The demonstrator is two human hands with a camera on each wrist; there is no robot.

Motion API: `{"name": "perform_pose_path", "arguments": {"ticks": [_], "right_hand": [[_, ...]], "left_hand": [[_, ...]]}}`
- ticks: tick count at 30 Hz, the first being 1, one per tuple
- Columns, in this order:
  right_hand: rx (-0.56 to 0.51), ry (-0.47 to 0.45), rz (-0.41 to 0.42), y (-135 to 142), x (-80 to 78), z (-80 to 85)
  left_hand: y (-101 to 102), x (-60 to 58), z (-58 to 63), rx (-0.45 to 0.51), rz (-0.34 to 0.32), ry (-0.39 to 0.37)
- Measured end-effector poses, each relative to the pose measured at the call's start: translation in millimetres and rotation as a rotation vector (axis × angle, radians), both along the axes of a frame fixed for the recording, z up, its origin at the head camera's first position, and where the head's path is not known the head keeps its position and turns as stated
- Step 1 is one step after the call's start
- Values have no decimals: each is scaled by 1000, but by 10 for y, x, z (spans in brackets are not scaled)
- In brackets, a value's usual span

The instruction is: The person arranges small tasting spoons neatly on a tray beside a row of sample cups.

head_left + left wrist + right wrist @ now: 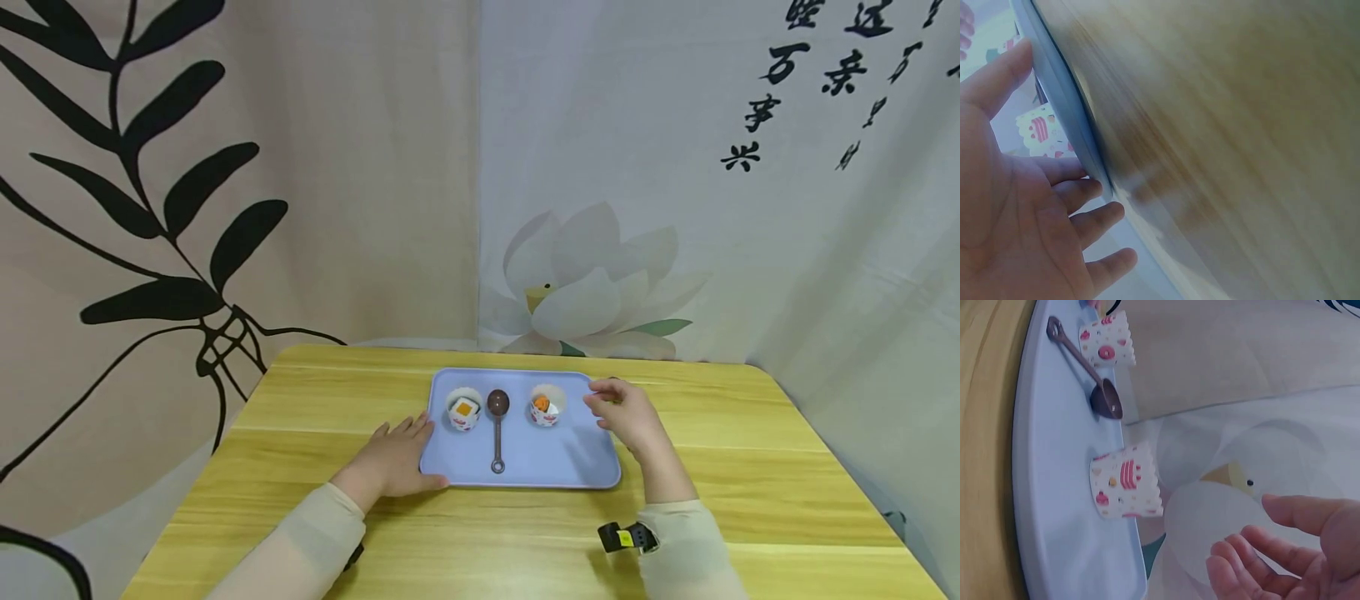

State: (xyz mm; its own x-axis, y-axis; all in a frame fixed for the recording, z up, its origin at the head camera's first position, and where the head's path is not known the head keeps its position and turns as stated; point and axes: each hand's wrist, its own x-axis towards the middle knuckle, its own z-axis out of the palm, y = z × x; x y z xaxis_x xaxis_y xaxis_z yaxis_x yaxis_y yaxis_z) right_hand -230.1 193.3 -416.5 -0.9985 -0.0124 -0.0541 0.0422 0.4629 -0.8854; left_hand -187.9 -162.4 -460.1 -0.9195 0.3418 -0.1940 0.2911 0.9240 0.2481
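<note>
On a light blue tray (555,462) two paper cups with pink prints stand upright, one on each side of a brown spoon (498,417) with a deep round bowl. Inside the left cup (463,421) sits a white square piece with an orange top. The right cup (545,417) contains something orange and white. My left hand (393,458) rests at the tray's left edge, fingers spread and thumb along the near rim. Over the tray's right edge, to the right of the right cup, my right hand (626,412) hovers with loosely bent fingers and nothing between them.
The tray lies near the far edge of a yellow wooden table (495,542). Behind it hangs a pale curtain (390,208) printed with dark leaves, a lotus and writing. A black strap (630,537) circles the right wrist.
</note>
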Motion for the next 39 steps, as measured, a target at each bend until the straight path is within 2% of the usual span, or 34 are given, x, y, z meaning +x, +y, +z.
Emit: {"name": "perform_pose_path", "arguments": {"ticks": [16, 29, 39], "right_hand": [[24, 11, -22, 271, -89, -126], [41, 8, -101, 451, -198, -323], [62, -10, -112, 535, -280, -441]], "left_hand": [[9, 21, 21, 0, 1, -7], [10, 12, 15, -4, 1, -3], [9, 19, 29, -3, 7, -6]]}}
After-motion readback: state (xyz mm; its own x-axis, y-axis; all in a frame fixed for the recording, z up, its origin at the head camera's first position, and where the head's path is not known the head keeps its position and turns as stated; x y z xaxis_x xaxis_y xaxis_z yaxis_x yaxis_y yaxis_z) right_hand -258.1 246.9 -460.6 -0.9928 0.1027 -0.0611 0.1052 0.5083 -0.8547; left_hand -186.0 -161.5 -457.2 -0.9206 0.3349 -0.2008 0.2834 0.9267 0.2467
